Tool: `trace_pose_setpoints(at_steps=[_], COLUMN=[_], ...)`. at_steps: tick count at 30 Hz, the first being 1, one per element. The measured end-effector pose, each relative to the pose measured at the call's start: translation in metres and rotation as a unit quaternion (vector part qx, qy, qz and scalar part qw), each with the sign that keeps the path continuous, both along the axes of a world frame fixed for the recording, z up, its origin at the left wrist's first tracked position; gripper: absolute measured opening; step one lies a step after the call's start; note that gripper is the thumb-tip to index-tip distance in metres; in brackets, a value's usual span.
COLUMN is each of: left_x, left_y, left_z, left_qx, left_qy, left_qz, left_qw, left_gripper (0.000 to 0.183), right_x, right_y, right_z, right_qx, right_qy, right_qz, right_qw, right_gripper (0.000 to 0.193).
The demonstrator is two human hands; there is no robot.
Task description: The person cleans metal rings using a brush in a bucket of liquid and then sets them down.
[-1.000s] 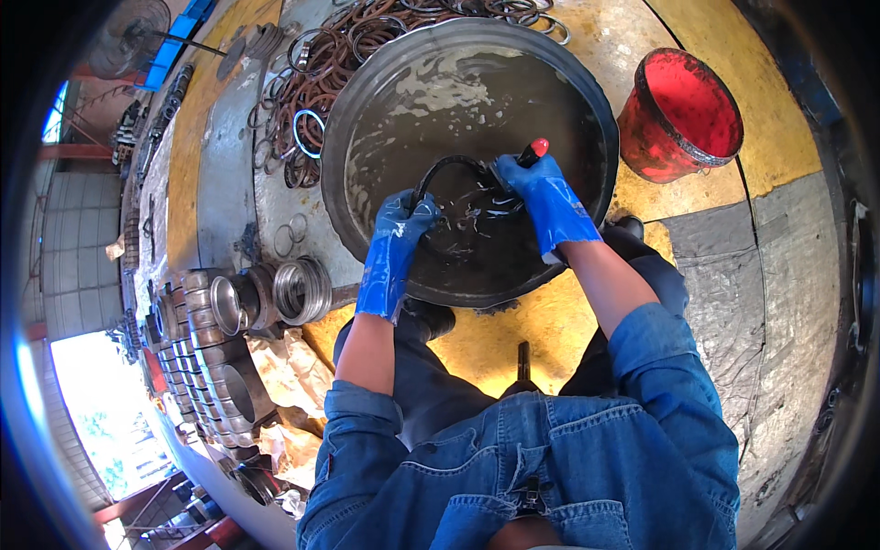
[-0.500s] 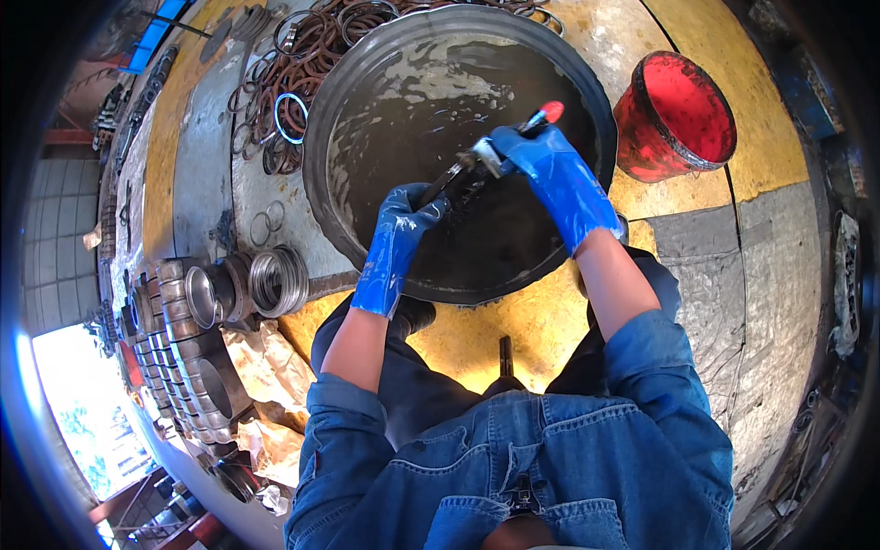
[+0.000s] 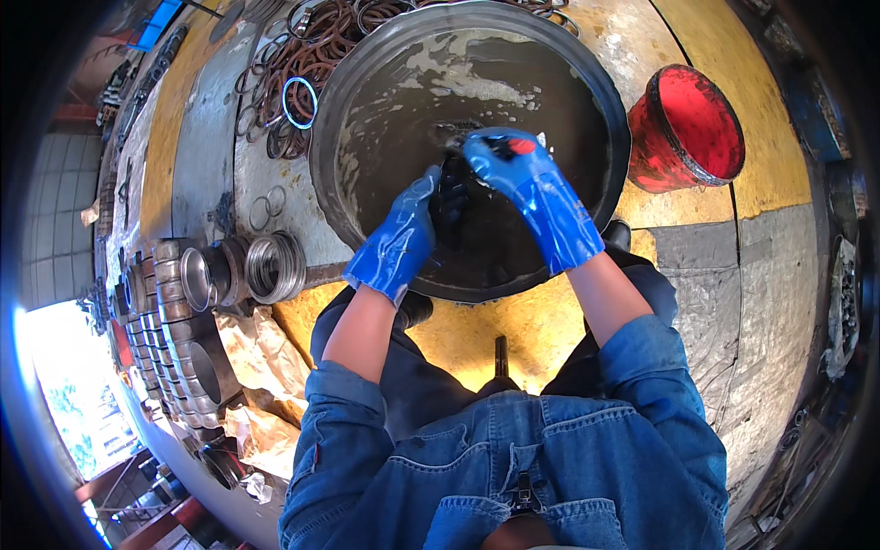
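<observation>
Both my hands wear wet blue rubber gloves over a wide round basin (image 3: 332,174) of dark, murky liquid. My right hand (image 3: 513,170) is closed round a brush with a dark handle and a red handle end (image 3: 522,146); its bristles are hidden behind the glove. Just left of it, my left hand (image 3: 403,225) grips a dark, wet metal part (image 3: 452,188), held tilted above the liquid. Its full shape is lost against the dark liquid. The two hands are close together, the brush hand at the part's upper end.
A red bucket (image 3: 646,137) stands right of the basin. Rusty rings (image 3: 312,55) pile up at the back left, with a bright blue-rimmed ring (image 3: 300,103) on them. Stacked metal cylinders (image 3: 179,312), a wire-like ring bundle (image 3: 275,266) and brown paper (image 3: 261,353) lie at left.
My right hand has moved left and slightly down with the brush, closer to my left hand. The dark part is now steeper. The whole view has shifted slightly.
</observation>
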State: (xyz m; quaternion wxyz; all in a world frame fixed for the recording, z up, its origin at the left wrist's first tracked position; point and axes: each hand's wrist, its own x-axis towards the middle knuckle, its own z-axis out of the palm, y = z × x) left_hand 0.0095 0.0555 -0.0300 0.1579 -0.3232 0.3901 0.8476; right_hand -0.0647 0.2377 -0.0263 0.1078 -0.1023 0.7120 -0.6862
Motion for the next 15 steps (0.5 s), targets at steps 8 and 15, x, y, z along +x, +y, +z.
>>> trace_pose_setpoints(at_steps=[8, 15], left_x=[0.02, 0.016], left_y=[-0.037, -0.022], left_z=[-0.002, 0.019], left_qx=[-0.608, -0.293], left_qy=[0.344, 0.175], left_qz=[-0.231, -0.156], left_qw=[0.677, 0.927], left_gripper=[0.034, 0.029], right_x=[0.05, 0.082], right_y=[-0.001, 0.007], right_z=[0.02, 0.024], right_qx=[0.167, 0.397], right_qy=[0.369, 0.332], right_qz=[0.18, 0.351], right_qw=[0.896, 0.78], right_gripper=[0.027, 0.025])
